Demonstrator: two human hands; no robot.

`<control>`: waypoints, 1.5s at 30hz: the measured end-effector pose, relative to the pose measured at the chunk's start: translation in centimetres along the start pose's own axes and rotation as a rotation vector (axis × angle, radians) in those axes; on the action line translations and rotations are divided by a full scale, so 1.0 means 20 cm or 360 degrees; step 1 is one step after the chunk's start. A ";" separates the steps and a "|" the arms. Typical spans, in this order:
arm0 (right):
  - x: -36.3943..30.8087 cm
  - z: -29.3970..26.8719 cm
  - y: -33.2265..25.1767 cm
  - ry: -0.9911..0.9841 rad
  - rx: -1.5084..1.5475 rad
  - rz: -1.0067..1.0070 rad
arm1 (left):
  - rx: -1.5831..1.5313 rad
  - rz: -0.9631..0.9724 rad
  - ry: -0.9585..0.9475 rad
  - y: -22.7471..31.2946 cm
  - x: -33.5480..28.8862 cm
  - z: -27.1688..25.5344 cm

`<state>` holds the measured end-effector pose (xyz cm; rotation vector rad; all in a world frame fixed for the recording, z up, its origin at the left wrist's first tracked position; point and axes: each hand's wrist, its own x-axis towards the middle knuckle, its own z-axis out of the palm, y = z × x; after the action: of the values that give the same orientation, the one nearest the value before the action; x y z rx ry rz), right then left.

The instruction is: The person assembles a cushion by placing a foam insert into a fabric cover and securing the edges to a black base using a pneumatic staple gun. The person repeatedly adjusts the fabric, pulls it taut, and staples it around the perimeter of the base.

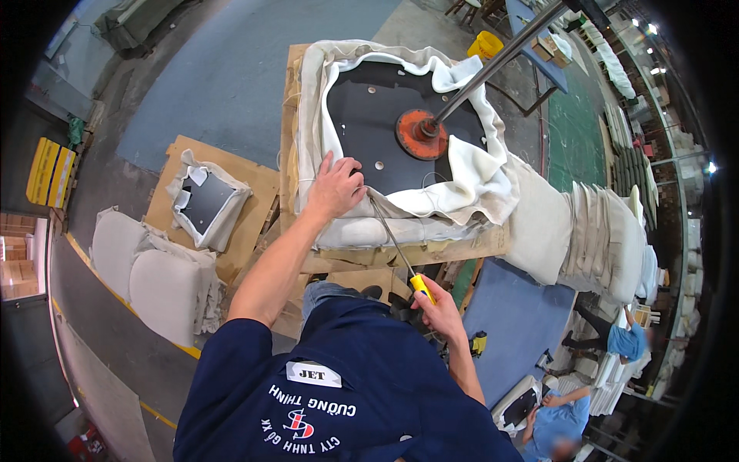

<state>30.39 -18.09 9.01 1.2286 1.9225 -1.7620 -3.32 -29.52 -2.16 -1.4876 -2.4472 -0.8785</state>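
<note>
The left hand (336,189) bends its fingers over the cushion's (358,127) near edge, on the worktop (469,248); I can't tell if its grip pinches cloth. Just to its right is the tip of the long screwdriver-like tool (395,240). The shaft slants down rightward to its yellow handle, wrapped in the right hand's (440,309) grip.

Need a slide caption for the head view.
Left hand on a beige-covered cushion, right hand holding a yellow-handled tool, orange disc over black panel.
</note>
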 end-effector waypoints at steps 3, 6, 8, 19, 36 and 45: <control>0.00 0.02 0.02 -0.0005 0.0027 0.0006 | -0.0014 0.0010 -0.0012 -0.01 0.00 -0.01; 0.01 0.03 0.01 -0.0025 0.0027 -0.0001 | -0.0005 0.0005 -0.0042 0.00 0.01 -0.01; 0.03 0.04 0.00 -0.0052 0.0003 -0.0045 | -0.0016 0.0006 -0.0049 -0.01 0.01 0.00; 0.09 0.05 0.12 0.0017 -0.0173 -0.0220 | -0.0037 -0.0024 -0.0057 -0.01 0.01 -0.01; 0.14 0.09 0.17 0.0428 -0.0723 -0.0393 | -0.0026 -0.0012 -0.0062 -0.02 0.01 -0.01; 0.16 0.00 0.09 -0.0281 0.0570 0.0271 | -0.0035 -0.0034 -0.0066 -0.01 0.01 -0.02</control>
<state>29.75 -16.86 5.55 1.2523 1.4034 -2.1012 -3.70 -29.69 -1.93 -1.5048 -2.4949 -0.8904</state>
